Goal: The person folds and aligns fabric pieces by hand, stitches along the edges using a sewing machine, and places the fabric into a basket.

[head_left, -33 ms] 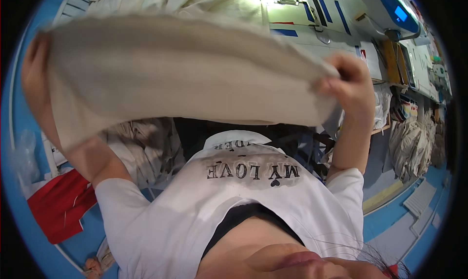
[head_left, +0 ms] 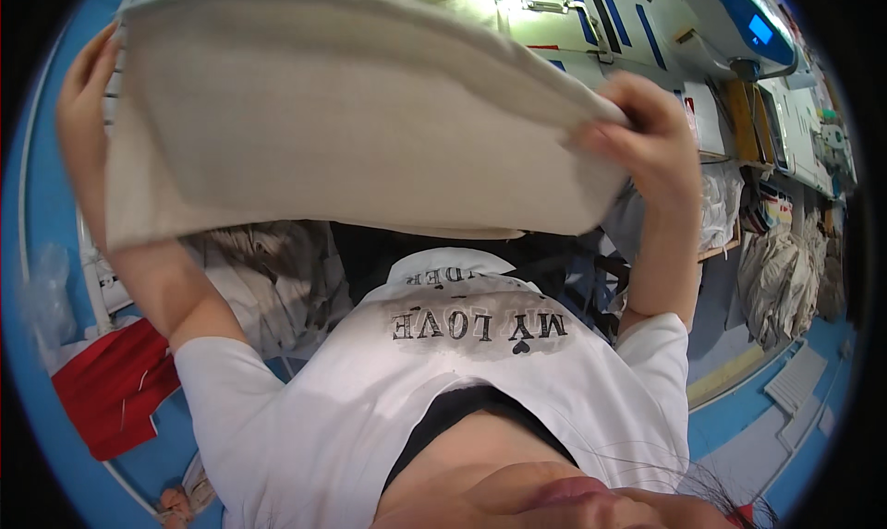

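A wide piece of beige fabric [head_left: 351, 132] is stretched between my two hands in front of my chest. Its upper edge bows upward, and the lower edge hangs over my lap. At the left end, my left hand [head_left: 88, 85] grips the fabric's side, its fingertips near the upper corner; part of the hand is behind the cloth. My right hand [head_left: 647, 127] pinches the right end between thumb and bent fingers, slightly blurred. The fabric hides most of the worktable's near part.
Behind the fabric, a lit pale worktable [head_left: 554, 30] carries metal fittings and blue strips. A sewing machine head [head_left: 739, 21] with a small lit screen stands far right. Beige cloth bundles [head_left: 781, 279] hang at right; more crumpled cloth [head_left: 268, 279] lies below the fabric. Red cloth [head_left: 120, 390] is at lower left.
Both hands have risen slightly and come a little closer together. The fabric has moved up with them, and more of its face shows.
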A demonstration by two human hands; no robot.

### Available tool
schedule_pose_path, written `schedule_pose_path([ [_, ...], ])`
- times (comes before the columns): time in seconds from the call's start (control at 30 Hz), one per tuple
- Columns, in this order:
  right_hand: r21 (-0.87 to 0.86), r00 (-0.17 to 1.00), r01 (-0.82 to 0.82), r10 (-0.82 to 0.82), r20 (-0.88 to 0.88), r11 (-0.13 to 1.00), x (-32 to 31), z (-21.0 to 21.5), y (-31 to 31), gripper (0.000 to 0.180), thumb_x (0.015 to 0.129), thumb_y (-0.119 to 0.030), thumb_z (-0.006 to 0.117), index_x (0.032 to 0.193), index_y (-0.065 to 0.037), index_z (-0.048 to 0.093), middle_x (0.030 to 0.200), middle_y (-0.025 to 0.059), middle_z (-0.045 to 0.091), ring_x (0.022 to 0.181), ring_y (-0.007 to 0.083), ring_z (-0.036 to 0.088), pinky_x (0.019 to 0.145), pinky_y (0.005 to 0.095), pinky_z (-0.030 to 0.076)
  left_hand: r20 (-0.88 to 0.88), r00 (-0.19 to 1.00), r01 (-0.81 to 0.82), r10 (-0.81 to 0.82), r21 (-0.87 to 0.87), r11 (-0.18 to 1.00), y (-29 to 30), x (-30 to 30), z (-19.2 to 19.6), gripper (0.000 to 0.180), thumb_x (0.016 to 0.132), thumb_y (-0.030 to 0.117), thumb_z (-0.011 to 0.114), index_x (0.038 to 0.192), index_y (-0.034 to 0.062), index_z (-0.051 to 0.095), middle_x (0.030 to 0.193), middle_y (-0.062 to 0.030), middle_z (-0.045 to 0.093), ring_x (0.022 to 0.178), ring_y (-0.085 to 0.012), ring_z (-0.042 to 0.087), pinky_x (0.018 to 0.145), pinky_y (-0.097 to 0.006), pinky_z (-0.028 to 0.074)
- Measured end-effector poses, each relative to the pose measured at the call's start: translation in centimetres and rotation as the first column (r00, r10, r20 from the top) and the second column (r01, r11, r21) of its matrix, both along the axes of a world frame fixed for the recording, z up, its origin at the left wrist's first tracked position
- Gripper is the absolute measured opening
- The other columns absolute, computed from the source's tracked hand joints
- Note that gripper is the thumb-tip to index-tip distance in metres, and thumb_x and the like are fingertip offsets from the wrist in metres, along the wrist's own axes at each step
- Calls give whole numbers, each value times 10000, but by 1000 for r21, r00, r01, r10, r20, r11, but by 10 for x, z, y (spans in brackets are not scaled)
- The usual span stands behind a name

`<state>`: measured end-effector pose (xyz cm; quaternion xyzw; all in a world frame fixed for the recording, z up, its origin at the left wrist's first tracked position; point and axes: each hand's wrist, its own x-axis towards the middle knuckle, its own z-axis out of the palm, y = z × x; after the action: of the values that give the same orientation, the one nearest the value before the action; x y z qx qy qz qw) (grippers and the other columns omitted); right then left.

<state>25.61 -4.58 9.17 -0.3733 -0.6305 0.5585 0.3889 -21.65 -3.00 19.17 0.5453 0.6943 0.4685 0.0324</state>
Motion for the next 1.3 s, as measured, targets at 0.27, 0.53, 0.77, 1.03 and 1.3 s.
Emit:
schedule_pose_path([
  [0.27,193,953,166,-207,221,967,-70,-37,53,266,803,-165,794,987,-2,694,836,33,668,780,92,603,701,235,474,35,374,889,-927,-298,347,62,191,-110,297,936,207,687,1102,-37,655,916,-97,656,853,-170,607,779,-304,479],
  [0.53,65,893,147,-160,420,987,-38,-87,-25,262,863,-124,750,1099,-38,677,771,127,686,670,192,675,635,321,522,373,444,893,-815,-257,368,72,173,-152,180,960,211,678,1007,38,661,811,87,521,757,-33,453,673,-217,380],
  [0.77,309,859,81,-224,461,947,-41,-107,-42,153,838,-127,734,918,-22,656,747,137,636,664,325,626,618,382,503,381,536,840,-754,-327,432,71,165,-188,190,980,213,654,1055,38,647,854,69,551,807,-29,476,732,-200,405],
  [1.03,190,849,340,-388,360,921,-25,-100,-26,197,849,-110,760,1000,-11,679,767,100,708,649,145,661,645,289,525,344,529,843,-776,-318,434,66,164,-185,179,969,184,665,1068,35,656,880,65,573,837,-39,498,774,-205,422],
  [1.3,71,936,84,-104,338,994,-67,-80,-22,345,846,-170,773,1119,7,657,774,145,678,673,182,630,663,300,509,715,226,912,-662,83,401,76,183,-127,195,979,178,652,1162,116,678,1049,-72,708,923,-239,636,930,-334,496],
])
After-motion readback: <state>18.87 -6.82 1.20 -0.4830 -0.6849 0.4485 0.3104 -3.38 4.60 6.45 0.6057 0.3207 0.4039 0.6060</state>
